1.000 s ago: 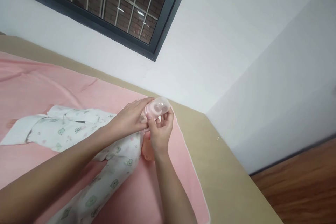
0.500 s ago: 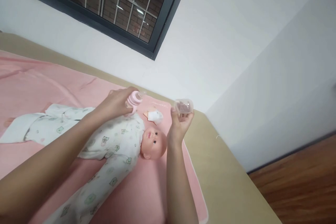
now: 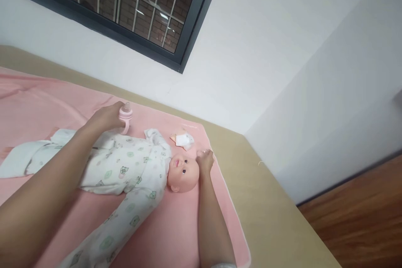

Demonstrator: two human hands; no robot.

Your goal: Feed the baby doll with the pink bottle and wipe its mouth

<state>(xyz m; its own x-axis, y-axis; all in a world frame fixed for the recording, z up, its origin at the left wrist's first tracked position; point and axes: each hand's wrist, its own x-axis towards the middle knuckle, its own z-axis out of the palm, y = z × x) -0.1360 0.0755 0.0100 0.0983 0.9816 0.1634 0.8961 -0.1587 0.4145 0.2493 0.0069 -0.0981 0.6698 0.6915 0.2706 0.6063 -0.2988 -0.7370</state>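
Observation:
A baby doll (image 3: 184, 171) in a white printed sleepsuit lies on its back on a pink blanket (image 3: 185, 230). My left hand (image 3: 105, 119) is closed round a small pink feeding bottle (image 3: 126, 117) with its teat bare, held just above the doll's chest and far arm. My right hand (image 3: 205, 161) rests on the blanket right beside the top of the doll's head, fingers curled. What it holds is hidden under the hand.
A small crumpled white and peach cloth (image 3: 183, 139) lies on the blanket beyond the doll's head. The blanket covers a tan mattress (image 3: 270, 213) set against white walls under a barred window (image 3: 125, 4). Wooden floor (image 3: 361, 213) lies to the right.
My right hand pulled a clear cap off the bottle, lifted it to the right, then dropped to the blanket by the doll's head. My left hand carried the bottle leftward over the doll.

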